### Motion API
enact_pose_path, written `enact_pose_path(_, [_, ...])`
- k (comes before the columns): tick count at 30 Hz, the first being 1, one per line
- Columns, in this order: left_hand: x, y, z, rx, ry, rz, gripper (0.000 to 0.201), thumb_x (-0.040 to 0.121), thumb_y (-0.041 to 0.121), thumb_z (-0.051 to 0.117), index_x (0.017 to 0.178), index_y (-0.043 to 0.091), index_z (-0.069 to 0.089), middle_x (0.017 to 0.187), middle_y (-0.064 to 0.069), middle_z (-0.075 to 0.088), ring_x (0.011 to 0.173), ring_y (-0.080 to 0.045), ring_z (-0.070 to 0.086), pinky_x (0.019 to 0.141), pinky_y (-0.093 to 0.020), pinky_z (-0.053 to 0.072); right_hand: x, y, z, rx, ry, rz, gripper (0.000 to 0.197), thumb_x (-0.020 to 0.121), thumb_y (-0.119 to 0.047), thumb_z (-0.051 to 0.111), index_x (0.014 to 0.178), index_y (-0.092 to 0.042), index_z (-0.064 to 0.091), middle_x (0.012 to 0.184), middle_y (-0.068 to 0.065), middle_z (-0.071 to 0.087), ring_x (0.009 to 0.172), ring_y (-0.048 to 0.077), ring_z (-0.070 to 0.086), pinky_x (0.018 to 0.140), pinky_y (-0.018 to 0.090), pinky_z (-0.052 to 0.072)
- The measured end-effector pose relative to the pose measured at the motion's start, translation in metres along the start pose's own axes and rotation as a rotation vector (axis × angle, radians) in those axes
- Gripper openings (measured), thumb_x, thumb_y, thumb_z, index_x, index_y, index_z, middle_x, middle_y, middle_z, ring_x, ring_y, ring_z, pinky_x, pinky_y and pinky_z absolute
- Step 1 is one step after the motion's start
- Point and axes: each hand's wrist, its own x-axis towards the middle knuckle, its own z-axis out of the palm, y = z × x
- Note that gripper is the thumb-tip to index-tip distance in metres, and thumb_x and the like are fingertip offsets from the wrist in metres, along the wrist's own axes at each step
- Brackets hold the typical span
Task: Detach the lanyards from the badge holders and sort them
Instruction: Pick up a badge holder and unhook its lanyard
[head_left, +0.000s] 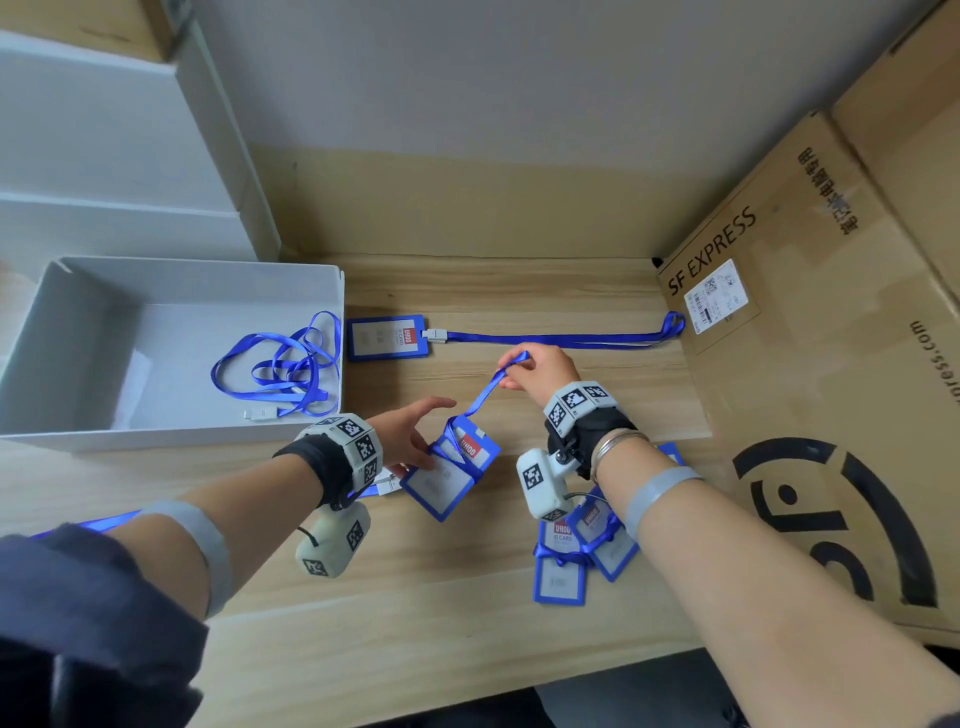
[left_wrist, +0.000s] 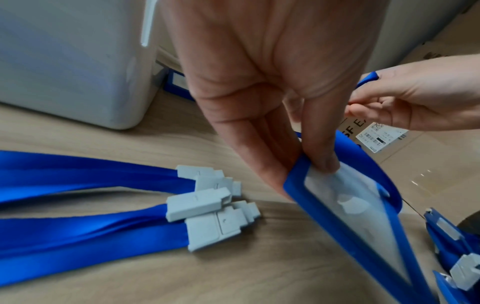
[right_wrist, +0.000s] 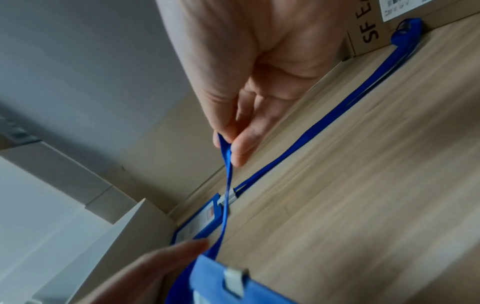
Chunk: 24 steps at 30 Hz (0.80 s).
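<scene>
My left hand (head_left: 415, 457) pinches a corner of a blue badge holder (head_left: 452, 475) tilted up off the wooden table; the thumb (left_wrist: 322, 160) presses on its clear window (left_wrist: 363, 218). The blue lanyard (head_left: 485, 392) runs taut from that holder up to my right hand (head_left: 511, 366), which pinches the strap's end (right_wrist: 227, 156) between thumb and finger. The holder's grey clip (right_wrist: 235, 281) shows in the right wrist view. One detached lanyard (head_left: 280, 369) lies coiled in the white box (head_left: 78, 332).
Another badge holder (head_left: 387, 338) lies by the box, its lanyard (head_left: 561, 339) stretched right to the SF Express carton (head_left: 831, 364). Several more holders (head_left: 571, 551) are piled under my right forearm. Several loose lanyards with grey clips (left_wrist: 207, 205) lie beneath my left wrist.
</scene>
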Motion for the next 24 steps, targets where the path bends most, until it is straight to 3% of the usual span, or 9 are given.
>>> enact_pose_path(3, [0.001,-0.003,-0.002,0.018,0.048,-0.023,0.078,0.083,0.002,0.064,0.138,0.039,0.023,0.082,-0.001,0.06,0.083,-0.022,0.063,0.059,-0.026,0.057,0.002,-0.004,-0.008,0.035,0.013,-0.01,0.034,0.087,0.002,0.049,0.067,-0.022,0.06,0.071,-0.002,0.065,0.058,0.003,0.065,0.077,0.021,0.055])
enact_pose_path(5, [0.001,-0.004,-0.004,0.025,0.085,-0.037,0.078,0.083,0.002,0.064,0.139,0.038,0.023,0.083,-0.001,0.06,0.084,-0.022,0.063,0.062,-0.029,0.057,0.002,-0.004,-0.009,-0.007,-0.001,0.005,0.035,0.086,0.003,0.046,0.066,-0.022,0.06,0.073,0.002,0.067,0.062,0.009,0.066,0.08,0.025,0.055])
enact_pose_path(9, [0.001,-0.007,-0.009,0.015,0.128,-0.056,0.075,0.083,0.001,0.063,0.138,0.035,0.025,0.085,-0.001,0.059,0.09,-0.024,0.062,0.065,-0.032,0.057,-0.007,0.008,-0.007,-0.243,-0.135,0.072,0.035,0.086,0.001,0.046,0.065,-0.023,0.061,0.076,0.003,0.066,0.059,0.008,0.062,0.07,0.016,0.052])
enact_pose_path(11, [0.0,-0.008,-0.011,0.012,0.155,-0.056,0.074,0.083,0.001,0.063,0.138,0.034,0.026,0.084,-0.001,0.059,0.088,-0.024,0.062,0.064,-0.031,0.057,-0.011,0.016,-0.003,-0.387,-0.218,0.101,0.029,0.084,-0.001,0.05,0.067,-0.022,0.061,0.069,0.0,0.065,0.056,0.008,0.06,0.067,0.019,0.053])
enact_pose_path(13, [0.0,-0.008,-0.011,0.011,0.173,-0.058,0.073,0.083,0.001,0.063,0.138,0.033,0.027,0.084,-0.001,0.059,0.088,-0.024,0.062,0.063,-0.031,0.057,-0.015,0.021,0.002,-0.509,-0.251,0.125,0.018,0.08,-0.004,0.056,0.081,-0.019,0.065,0.063,-0.002,0.063,0.058,0.013,0.059,0.071,0.022,0.052])
enact_pose_path(16, [0.0,-0.007,-0.01,0.0,0.176,-0.061,0.072,0.083,0.002,0.062,0.137,0.034,0.026,0.086,-0.001,0.059,0.09,-0.024,0.062,0.067,-0.034,0.058,-0.017,0.024,0.005,-0.584,-0.169,0.029,0.024,0.08,-0.009,0.067,0.103,-0.015,0.062,0.073,-0.008,0.054,0.076,0.014,0.053,0.073,0.022,0.043])
enact_pose_path(19, [0.0,-0.005,-0.008,-0.009,0.181,-0.057,0.072,0.083,0.002,0.062,0.137,0.034,0.026,0.093,-0.004,0.06,0.093,-0.024,0.063,0.072,-0.037,0.057,-0.018,0.015,0.01,-0.605,-0.118,-0.077,0.016,0.082,-0.014,0.067,0.098,-0.015,0.061,0.085,-0.005,0.054,0.081,0.014,0.052,0.072,0.025,0.042])
enact_pose_path(21, [0.0,-0.003,-0.006,-0.018,0.185,-0.047,0.072,0.083,0.002,0.063,0.137,0.034,0.026,0.096,-0.007,0.061,0.094,-0.026,0.063,0.072,-0.037,0.058,-0.019,0.007,0.016,-0.557,-0.198,-0.114,0.008,0.082,-0.017,0.068,0.088,-0.016,0.063,0.084,-0.005,0.06,0.081,0.014,0.058,0.071,0.025,0.044])
enact_pose_path(24, [0.001,0.0,-0.003,-0.021,0.204,-0.023,0.073,0.082,0.004,0.065,0.137,0.035,0.028,0.095,-0.011,0.061,0.093,-0.029,0.064,0.069,-0.035,0.059,-0.026,-0.003,0.027,-0.524,-0.291,-0.16,0.018,0.073,-0.029,0.077,0.079,-0.019,0.063,0.079,-0.01,0.063,0.076,0.01,0.059,0.074,0.028,0.05])
